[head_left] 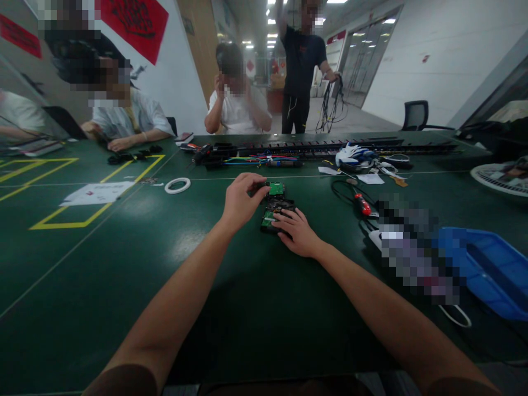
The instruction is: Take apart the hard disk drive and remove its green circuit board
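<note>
My left hand [243, 201] is at the far end of a small opened device on the green table, thumb and forefinger pinched at the left edge of a bright green circuit board [276, 190]. Nearer to me lies the device's black housing [264, 227], with more green board inside it. Across the right side of this housing rests my right hand [300, 235], its fingers spread and pressing lightly down. Some dark parts between the two halves are partly covered by my fingers.
A red-handled screwdriver [363, 204], a blue tray [490, 264] and cables stand to the right. Gloves [352, 156] and bundled wires [256, 160] lie behind. A white tape ring [177, 185] and papers [97, 193] are on the left. Several people are across the table.
</note>
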Available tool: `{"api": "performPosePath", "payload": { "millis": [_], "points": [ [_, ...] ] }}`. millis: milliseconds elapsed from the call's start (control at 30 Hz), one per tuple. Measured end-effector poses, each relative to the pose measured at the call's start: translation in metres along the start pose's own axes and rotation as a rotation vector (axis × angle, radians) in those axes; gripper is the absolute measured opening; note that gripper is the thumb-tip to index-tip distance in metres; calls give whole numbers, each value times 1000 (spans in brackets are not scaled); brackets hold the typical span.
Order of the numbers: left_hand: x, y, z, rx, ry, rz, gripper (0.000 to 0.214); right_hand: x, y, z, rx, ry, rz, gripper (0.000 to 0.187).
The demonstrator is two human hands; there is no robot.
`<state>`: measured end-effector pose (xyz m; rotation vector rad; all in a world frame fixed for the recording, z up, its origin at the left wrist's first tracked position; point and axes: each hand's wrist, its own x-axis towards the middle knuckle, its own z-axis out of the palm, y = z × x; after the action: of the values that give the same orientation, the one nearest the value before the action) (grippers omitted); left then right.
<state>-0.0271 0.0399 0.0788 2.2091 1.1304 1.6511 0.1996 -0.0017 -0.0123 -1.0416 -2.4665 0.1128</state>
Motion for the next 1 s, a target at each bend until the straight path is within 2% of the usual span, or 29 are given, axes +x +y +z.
{"api": "performPosePath", "payload": {
  "millis": [167, 267, 633, 1000],
  "points": [
    [-3, -3, 4, 14, 100, -40, 24, 0, 0, -1, -3, 5, -2, 42],
    [-3, -6, 5, 18, 111, -46, 20, 0, 0, -1, 2, 4, -7, 42],
    [0, -4, 0, 163, 48, 39, 21, -1, 2, 1, 11, 15, -11, 43],
    [0, 3, -2, 144, -67, 73, 34, 0, 1, 2, 3, 7, -7, 41]
  ]
}}
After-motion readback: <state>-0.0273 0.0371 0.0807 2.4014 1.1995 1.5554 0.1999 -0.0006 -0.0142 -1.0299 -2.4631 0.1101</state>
